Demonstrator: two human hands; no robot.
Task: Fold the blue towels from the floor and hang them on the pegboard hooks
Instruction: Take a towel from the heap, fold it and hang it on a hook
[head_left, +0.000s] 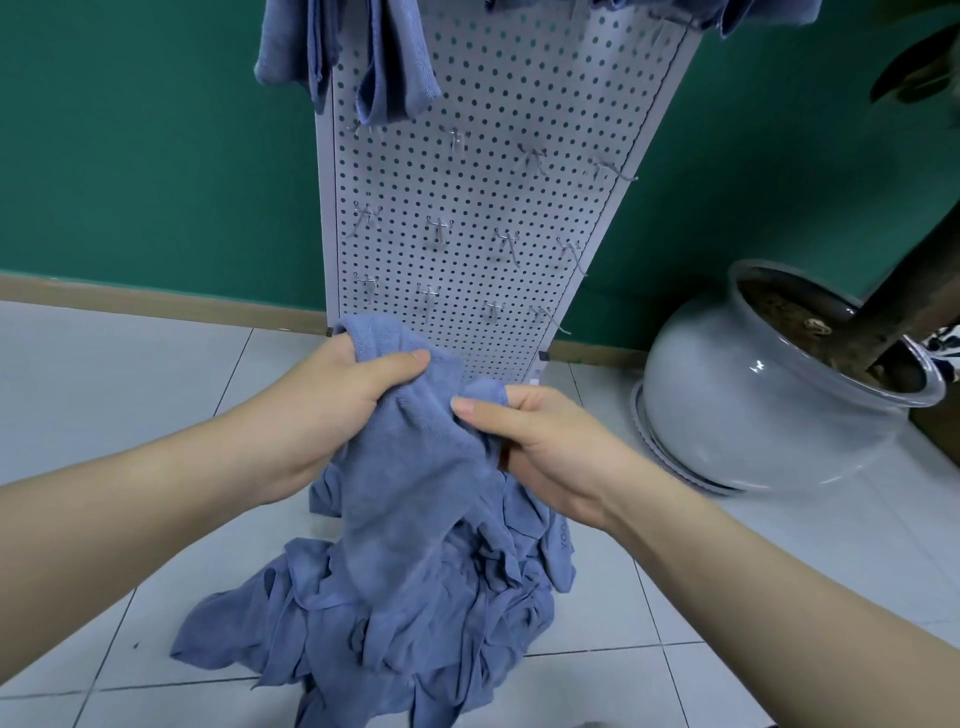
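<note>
Several folded towels (363, 57) already hang at pegboard (519, 93) top; lower hooks (437, 231) bare. I see left hand (332, 400) and right hand (540, 441) both pinching one blue towel (410, 478), lifted, unfolded. Crumpled pile (363, 623) remains on floor (130, 395). My guess: well under half done.

Hung towels (353, 57) cut off by top edge; hooks carrying them not visible. Left hand (332, 405) fingertips buried in held towel (415, 467). Pile (395, 639) runs past bottom edge. Plant (909, 291) cropped at right. Label lettering (563, 538) unreadable.
</note>
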